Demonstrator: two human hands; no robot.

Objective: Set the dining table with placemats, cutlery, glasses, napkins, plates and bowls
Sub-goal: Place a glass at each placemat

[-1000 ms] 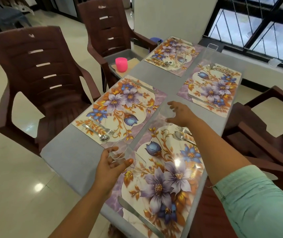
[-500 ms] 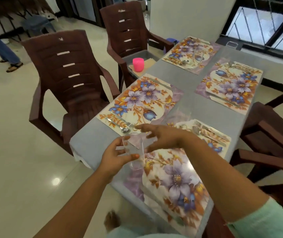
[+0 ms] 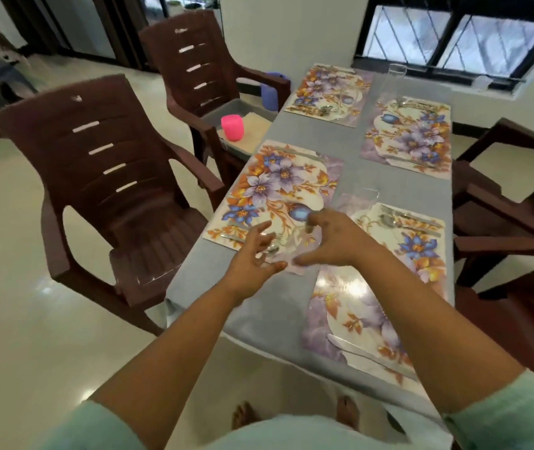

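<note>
Plainly both hands, left hand (image 3: 254,254) and right hand (image 3: 330,241), hover with fingers spread around a barely visible clear glass (image 3: 286,241) above the near-left placemat (image 3: 278,190), whether gripping it I cannot tell, and might knock it over.

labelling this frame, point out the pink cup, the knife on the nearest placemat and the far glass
pink cup (image 3: 232,128), head view, its side wall
knife (image 3: 369,357), head view, mid-blade
far glass (image 3: 396,76), head view, upper wall
</note>
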